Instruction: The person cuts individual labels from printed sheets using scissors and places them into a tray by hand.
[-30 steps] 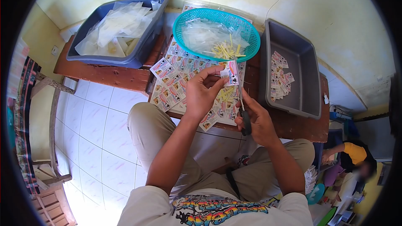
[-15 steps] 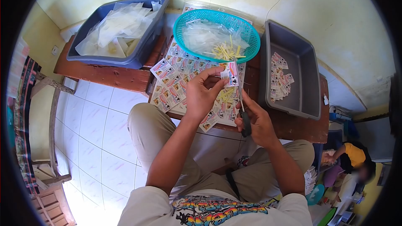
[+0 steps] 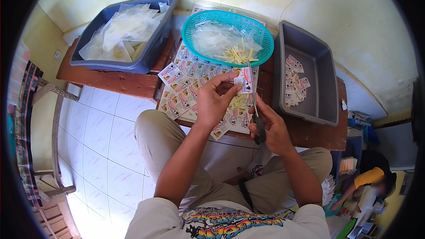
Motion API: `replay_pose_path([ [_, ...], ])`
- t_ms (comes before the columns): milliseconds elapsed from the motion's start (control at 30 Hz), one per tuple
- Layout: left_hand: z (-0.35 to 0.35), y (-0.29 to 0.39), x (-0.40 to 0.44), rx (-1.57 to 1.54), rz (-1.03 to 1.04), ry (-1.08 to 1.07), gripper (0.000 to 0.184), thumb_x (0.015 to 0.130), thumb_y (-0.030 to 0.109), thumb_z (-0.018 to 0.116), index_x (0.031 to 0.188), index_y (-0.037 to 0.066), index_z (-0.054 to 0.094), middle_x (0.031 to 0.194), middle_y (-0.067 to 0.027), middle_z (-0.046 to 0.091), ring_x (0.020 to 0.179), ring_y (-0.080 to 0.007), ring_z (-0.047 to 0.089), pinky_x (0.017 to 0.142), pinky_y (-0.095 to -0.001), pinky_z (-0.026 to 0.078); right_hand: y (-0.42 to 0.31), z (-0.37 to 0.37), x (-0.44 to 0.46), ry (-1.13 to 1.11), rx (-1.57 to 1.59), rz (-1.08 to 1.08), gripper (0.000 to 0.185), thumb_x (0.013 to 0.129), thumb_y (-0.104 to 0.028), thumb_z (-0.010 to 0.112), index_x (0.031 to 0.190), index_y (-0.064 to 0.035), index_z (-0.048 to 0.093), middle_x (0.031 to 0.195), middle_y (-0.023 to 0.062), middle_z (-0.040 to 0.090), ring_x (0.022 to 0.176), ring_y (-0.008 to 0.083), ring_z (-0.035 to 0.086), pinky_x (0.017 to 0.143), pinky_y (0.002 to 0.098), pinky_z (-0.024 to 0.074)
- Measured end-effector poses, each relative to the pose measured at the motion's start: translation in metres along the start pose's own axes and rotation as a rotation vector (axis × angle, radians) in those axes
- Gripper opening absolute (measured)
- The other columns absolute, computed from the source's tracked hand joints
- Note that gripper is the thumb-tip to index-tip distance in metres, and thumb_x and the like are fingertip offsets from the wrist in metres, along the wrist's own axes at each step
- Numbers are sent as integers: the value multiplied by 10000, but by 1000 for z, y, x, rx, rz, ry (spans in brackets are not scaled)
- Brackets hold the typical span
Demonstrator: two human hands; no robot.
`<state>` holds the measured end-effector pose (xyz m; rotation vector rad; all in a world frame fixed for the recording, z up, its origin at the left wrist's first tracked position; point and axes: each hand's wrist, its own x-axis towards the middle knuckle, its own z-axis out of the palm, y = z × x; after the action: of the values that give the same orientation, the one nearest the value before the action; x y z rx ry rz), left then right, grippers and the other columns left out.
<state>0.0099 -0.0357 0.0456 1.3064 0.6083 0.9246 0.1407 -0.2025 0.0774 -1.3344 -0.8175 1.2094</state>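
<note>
My left hand pinches a small printed label between thumb and fingers, above the bench. In my right hand is a pair of scissors with dark handles. Its blades point away from me and lie along the label's right edge; whether they touch the paper is hard to tell. Below both hands, printed label sheets cover part of the bench, with thin yellowish paper strips on top. More strips lie in the turquoise basket just beyond the label.
Clear plastic bags fill much of the basket. A blue-grey tub of translucent bags stands at the left, on a brown wooden bench. Cut labels lie inside a grey tub at the right. Another person works at lower right.
My hands, the label and the scissors keep nearly the same position. At lower right, the other person's arm has moved down, toward a turquoise container.
</note>
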Motion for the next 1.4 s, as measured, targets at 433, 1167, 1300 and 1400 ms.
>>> replay_pose_path([
  [433, 0, -2, 0, -1, -2, 4, 356, 932, -83, 756, 1280, -60, 685, 1121, -152, 769, 1021, -172, 746, 899, -305, 636, 0, 0, -1, 4, -16, 12, 885, 949, -4, 783, 1685, -121, 305, 1274, 19, 518, 930, 57, 580, 726, 222, 568],
  [1167, 0, 0, 0, 10, -25, 10, 337, 926, -67, 773, 1256, -53, 704, 1069, -141, 785, 988, -157, 751, 881, -295, 630, -4, 0, -1, 15, -63, 17, 893, 938, -35, 805, 1681, -125, 319, 1244, 21, 529, 905, 60, 588, 695, 226, 573],
  [1300, -1, 1, -2, 3, -18, 6, 333, 930, -67, 768, 1256, -50, 702, 1066, -142, 785, 983, -153, 750, 875, -291, 628, -1, -1, -1, 38, -42, 14, 888, 938, -26, 803, 1679, -126, 325, 1256, 32, 522, 910, 67, 594, 689, 229, 578],
  [1400, -2, 0, -2, -14, -5, 4, 333, 935, -72, 758, 1262, -47, 698, 1058, -136, 785, 977, -147, 747, 872, -286, 624, 1, -3, -1, 52, -42, 18, 892, 932, -21, 807, 1678, -129, 330, 1262, 34, 520, 916, 72, 597, 685, 233, 584],
])
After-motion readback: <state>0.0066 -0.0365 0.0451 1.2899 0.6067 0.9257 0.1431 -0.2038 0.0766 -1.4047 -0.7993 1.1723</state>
